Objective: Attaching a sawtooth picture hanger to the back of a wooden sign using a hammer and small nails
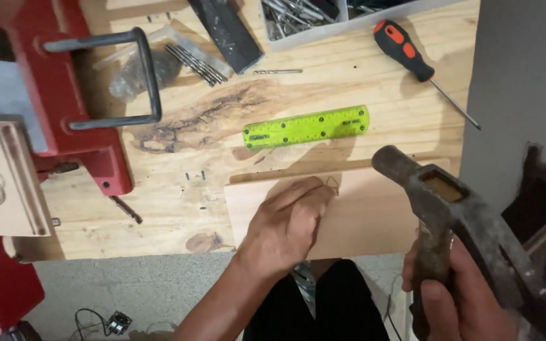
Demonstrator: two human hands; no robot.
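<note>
A single head-worn camera looks steeply down from above the near edge of the pale wooden workbench (361,57), facing its far edge. It sits close: the rusty steel claw hammer (456,215) looms large at the lower right, and grey floor shows beneath the near edge. No second view shares the scene.

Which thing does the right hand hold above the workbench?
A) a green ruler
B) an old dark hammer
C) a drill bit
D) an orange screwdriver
B: the right hand grips the hammer; the ruler and the screwdriver lie untouched on the bench.
</note>
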